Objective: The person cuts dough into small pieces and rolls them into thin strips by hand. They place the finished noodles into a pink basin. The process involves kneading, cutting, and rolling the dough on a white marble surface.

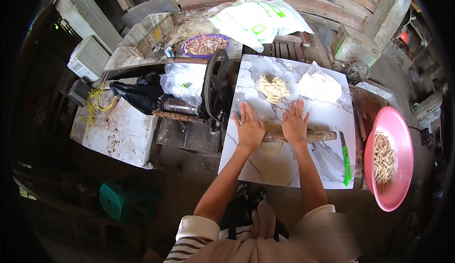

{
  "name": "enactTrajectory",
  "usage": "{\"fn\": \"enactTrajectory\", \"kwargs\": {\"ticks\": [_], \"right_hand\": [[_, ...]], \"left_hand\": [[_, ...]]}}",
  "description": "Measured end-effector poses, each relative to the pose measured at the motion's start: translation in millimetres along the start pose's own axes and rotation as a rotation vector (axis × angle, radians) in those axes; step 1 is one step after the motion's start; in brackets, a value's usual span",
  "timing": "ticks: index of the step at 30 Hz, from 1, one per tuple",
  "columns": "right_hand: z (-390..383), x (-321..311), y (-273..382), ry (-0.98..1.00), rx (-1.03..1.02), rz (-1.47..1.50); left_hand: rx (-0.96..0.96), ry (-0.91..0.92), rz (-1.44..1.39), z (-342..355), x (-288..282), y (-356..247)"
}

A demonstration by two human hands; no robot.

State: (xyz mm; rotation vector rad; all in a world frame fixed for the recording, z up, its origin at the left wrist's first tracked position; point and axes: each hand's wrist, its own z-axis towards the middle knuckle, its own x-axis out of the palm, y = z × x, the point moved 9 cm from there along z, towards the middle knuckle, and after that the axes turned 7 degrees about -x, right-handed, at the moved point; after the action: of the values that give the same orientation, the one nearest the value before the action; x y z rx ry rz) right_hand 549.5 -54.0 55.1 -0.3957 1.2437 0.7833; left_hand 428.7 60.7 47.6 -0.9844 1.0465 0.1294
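Marble-patterned white board (327, 116) lies before us in a rough timber shed; our left hand (248, 128) and right hand (295, 123) press flat, fingers spread, on a wooden rolling pin (317, 136) over pale dough (271, 145). Far off, a white-green plastic bag (258, 20); right, perhaps a pink plastic basin (398, 168).

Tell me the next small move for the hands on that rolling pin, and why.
Probably push the rolling pin forward, away from the body. Both the left hand and right hand lie flat and open on it, and the dough piece under it still looks small and thick on the marble board.
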Motion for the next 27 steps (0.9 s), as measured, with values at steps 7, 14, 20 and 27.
{"fn": "enactTrajectory", "kwargs": {"ticks": [7,14,20,27], "right_hand": [[-64,-30,25,-0.113,-0.109,-0.021],[-18,-19,12,-0.071,-0.038,-0.062],[-39,-26,26,-0.072,-0.126,-0.061],[-55,-36,32,-0.038,-0.155,-0.084]], "left_hand": [[-0.015,-0.078,-0.035,-61,-25,5],[0.01,-0.055,0.034,-6,-13,-5],[0.118,-0.006,-0.216,-33,-14,-5],[0.149,0.073,-0.12,-48,-18,-13]]}}
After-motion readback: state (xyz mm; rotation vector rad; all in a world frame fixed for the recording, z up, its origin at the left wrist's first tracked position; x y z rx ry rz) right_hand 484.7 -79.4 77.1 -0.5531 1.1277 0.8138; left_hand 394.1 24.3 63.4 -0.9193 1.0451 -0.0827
